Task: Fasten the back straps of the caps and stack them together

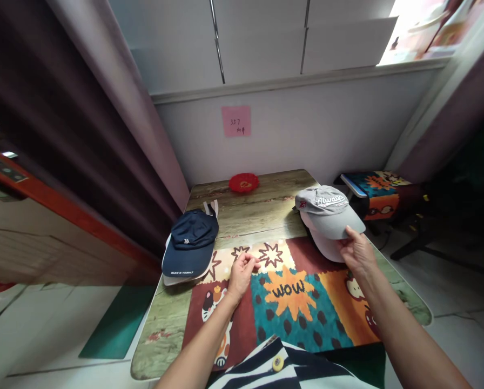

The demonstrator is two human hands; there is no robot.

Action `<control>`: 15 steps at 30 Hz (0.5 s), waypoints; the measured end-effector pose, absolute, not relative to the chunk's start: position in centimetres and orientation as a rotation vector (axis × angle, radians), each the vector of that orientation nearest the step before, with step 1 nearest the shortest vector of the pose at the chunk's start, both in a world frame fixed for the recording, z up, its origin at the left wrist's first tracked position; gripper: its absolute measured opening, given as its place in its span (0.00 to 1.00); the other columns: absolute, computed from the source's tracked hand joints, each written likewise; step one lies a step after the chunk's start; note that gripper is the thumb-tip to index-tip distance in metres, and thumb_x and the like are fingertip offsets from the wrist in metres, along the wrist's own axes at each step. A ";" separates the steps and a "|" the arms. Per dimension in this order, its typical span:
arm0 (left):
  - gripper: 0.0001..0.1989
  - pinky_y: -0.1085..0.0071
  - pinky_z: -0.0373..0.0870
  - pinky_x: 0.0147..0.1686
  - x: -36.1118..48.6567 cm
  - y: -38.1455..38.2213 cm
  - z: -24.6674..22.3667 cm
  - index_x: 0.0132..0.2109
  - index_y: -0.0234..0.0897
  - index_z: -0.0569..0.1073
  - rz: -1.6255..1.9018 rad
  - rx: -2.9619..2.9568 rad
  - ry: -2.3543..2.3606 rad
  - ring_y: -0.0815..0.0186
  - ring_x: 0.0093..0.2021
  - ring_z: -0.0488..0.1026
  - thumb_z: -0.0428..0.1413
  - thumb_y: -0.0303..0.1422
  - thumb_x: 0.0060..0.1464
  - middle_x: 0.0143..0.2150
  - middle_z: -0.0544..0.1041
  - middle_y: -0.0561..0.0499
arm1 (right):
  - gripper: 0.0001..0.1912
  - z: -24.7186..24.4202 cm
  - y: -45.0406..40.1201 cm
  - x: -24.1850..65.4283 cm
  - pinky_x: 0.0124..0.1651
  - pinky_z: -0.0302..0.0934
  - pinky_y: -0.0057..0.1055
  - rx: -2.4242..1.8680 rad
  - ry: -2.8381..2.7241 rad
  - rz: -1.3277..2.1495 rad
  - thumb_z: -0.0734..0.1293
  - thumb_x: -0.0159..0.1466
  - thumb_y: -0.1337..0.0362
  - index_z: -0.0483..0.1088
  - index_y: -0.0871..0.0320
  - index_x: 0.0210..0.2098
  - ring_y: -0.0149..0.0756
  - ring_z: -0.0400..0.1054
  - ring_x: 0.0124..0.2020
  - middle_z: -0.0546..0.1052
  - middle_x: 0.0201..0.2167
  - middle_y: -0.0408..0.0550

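Note:
My right hand point(358, 249) pinches the brim of a grey baseball cap point(327, 208) with white "Always" lettering, at the right side of the table. Beneath that brim shows a paler cap point(327, 246), close to my fingers; whether they touch it I cannot tell. My left hand point(243, 274) hovers over the patterned mat point(302, 319), its fingertips drawn together with nothing visible in them. On the left side lies a navy baseball cap point(194, 232), brim facing me, on top of a white cap point(181, 280) of which only the edge shows.
The wood-patterned table point(262, 202) stands against a wall bearing a pink note point(236, 121). A red round piece point(244, 182) lies at its back edge. Purple curtains point(116, 108) hang at the left, and a stool with a patterned cover point(382, 189) stands at the right.

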State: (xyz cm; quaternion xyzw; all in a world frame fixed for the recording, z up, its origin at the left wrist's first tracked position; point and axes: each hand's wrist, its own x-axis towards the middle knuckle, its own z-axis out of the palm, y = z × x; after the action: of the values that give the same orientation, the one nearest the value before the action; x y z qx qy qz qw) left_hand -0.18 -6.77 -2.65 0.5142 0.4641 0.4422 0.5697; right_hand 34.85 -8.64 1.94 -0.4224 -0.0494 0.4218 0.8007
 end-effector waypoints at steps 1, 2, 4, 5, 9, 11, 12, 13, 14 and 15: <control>0.17 0.70 0.74 0.37 -0.2 -6.8 -2.7 0.37 0.35 0.72 1.039 1.211 1.089 0.65 0.33 0.77 0.60 0.46 0.56 0.33 0.80 0.47 | 0.18 3.0 -7.9 34.9 0.37 0.75 0.28 -0.872 -0.108 0.906 0.74 0.53 0.74 0.73 0.53 0.41 0.30 0.77 0.33 0.81 0.36 0.36; 0.17 0.70 0.74 0.37 -0.2 -6.8 -2.6 0.37 0.35 0.73 1.039 1.214 1.088 0.65 0.33 0.78 0.60 0.46 0.56 0.33 0.80 0.47 | 0.17 4.1 -7.1 35.0 0.37 0.76 0.28 -0.844 -0.108 0.906 0.73 0.53 0.75 0.73 0.53 0.40 0.29 0.77 0.33 0.81 0.35 0.36; 0.17 0.70 0.74 0.37 -0.3 -6.9 -2.5 0.37 0.35 0.73 1.042 1.218 1.091 0.65 0.33 0.78 0.60 0.47 0.56 0.32 0.80 0.47 | 0.16 6.5 -5.2 35.2 0.37 0.76 0.28 -0.805 -0.113 0.924 0.71 0.54 0.77 0.73 0.56 0.40 0.30 0.77 0.33 0.81 0.35 0.38; 0.18 0.70 0.73 0.37 -0.3 -6.9 -2.5 0.37 0.35 0.73 1.044 1.219 1.092 0.65 0.33 0.78 0.60 0.47 0.56 0.32 0.80 0.47 | 0.15 7.7 -4.2 35.3 0.37 0.76 0.28 -0.794 -0.119 0.936 0.70 0.55 0.77 0.73 0.57 0.40 0.30 0.77 0.33 0.81 0.35 0.39; 0.19 0.70 0.73 0.37 -0.4 -7.2 -2.3 0.37 0.35 0.73 1.048 1.214 1.086 0.65 0.32 0.78 0.61 0.48 0.55 0.31 0.80 0.48 | 0.08 11.1 -1.7 36.2 0.40 0.77 0.31 -0.744 -0.114 0.962 0.68 0.60 0.76 0.73 0.59 0.37 0.31 0.77 0.33 0.80 0.32 0.42; 0.19 0.70 0.73 0.37 -0.5 -7.3 -2.2 0.37 0.35 0.73 1.054 1.210 1.083 0.65 0.33 0.77 0.61 0.49 0.55 0.31 0.79 0.48 | 0.08 11.1 -2.0 36.6 0.42 0.77 0.32 -0.707 -0.104 0.963 0.67 0.61 0.76 0.73 0.59 0.38 0.31 0.77 0.34 0.80 0.32 0.41; 0.19 0.70 0.73 0.37 -0.5 -7.4 -2.2 0.38 0.35 0.74 1.057 1.210 1.084 0.65 0.33 0.78 0.61 0.49 0.55 0.31 0.79 0.48 | 0.09 10.5 -2.6 36.7 0.43 0.77 0.33 -0.698 -0.101 0.964 0.67 0.61 0.76 0.73 0.59 0.39 0.32 0.78 0.35 0.81 0.33 0.41; 0.19 0.70 0.73 0.37 -0.5 -7.4 -2.2 0.38 0.35 0.74 1.063 1.212 1.086 0.65 0.33 0.78 0.61 0.49 0.55 0.31 0.79 0.48 | 0.11 9.5 -3.4 36.6 0.43 0.77 0.33 -0.702 -0.097 0.967 0.67 0.60 0.76 0.74 0.58 0.40 0.32 0.78 0.35 0.81 0.34 0.41; 0.19 0.70 0.73 0.37 -0.6 -7.5 -2.2 0.38 0.35 0.74 1.069 1.216 1.087 0.65 0.33 0.78 0.61 0.48 0.55 0.31 0.79 0.48 | 0.11 8.3 -4.4 36.5 0.42 0.77 0.32 -0.726 -0.074 0.947 0.68 0.60 0.76 0.74 0.57 0.40 0.32 0.78 0.35 0.81 0.34 0.41; 0.18 0.70 0.73 0.38 -0.6 -7.4 -2.2 0.37 0.36 0.74 1.072 1.221 1.086 0.65 0.34 0.78 0.61 0.48 0.55 0.32 0.79 0.48 | 0.12 6.8 -5.4 36.3 0.40 0.77 0.30 -0.773 -0.041 0.935 0.68 0.59 0.76 0.74 0.57 0.40 0.31 0.78 0.34 0.81 0.34 0.40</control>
State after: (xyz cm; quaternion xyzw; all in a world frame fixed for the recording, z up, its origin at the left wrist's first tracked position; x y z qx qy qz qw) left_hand -0.57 -7.45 -2.15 0.5178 0.4606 0.4546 0.5595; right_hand 36.30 -5.43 6.79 -0.3634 -0.0193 0.4393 0.8213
